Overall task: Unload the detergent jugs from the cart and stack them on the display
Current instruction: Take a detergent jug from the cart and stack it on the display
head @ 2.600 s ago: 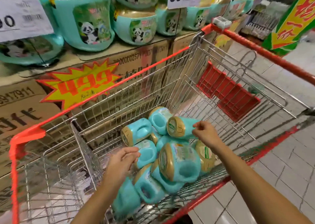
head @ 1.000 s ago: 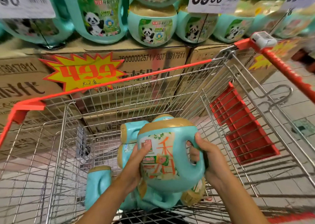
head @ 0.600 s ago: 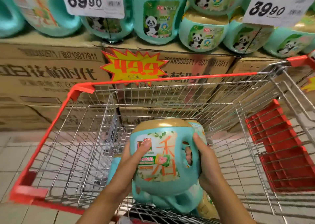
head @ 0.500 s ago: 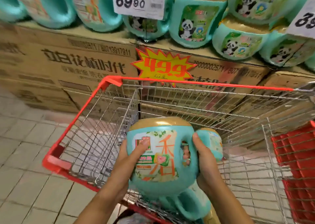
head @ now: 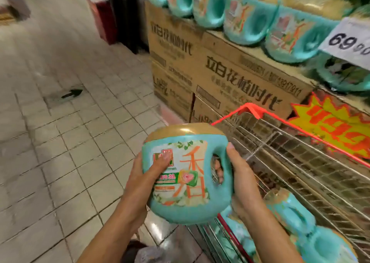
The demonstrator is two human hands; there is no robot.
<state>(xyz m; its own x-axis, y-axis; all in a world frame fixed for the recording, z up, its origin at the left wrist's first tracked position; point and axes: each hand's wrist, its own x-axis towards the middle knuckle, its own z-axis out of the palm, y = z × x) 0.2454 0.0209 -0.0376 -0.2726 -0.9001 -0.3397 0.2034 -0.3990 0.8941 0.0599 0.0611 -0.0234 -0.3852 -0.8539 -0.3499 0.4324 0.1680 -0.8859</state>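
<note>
I hold a teal detergent jug (head: 192,198) with a gold cap upright in front of me, lifted above the left end of the cart (head: 300,162). My left hand (head: 148,178) grips its left side, thumb pressed on the label. My right hand (head: 240,184) wraps the handle on the right, fingers through the handle hole. More teal jugs (head: 312,234) lie in the red-rimmed wire cart at the lower right. The display (head: 230,72) of stacked cardboard cartons rises at the upper right, with a row of teal jugs (head: 246,20) standing on top.
A white price tag reading 69.90 (head: 348,42) hangs at the right edge. A yellow-and-orange starburst sign (head: 336,126) is stuck on the cartons behind the cart. Tiled floor (head: 60,142) with a black arrow mark (head: 72,93) stretches to the left. A dark pillar (head: 124,16) stands beyond the cartons.
Both hands reached into the cart, took the jug and lifted it. My view has swung left, so the cart now sits at the lower right and open floor fills the left.
</note>
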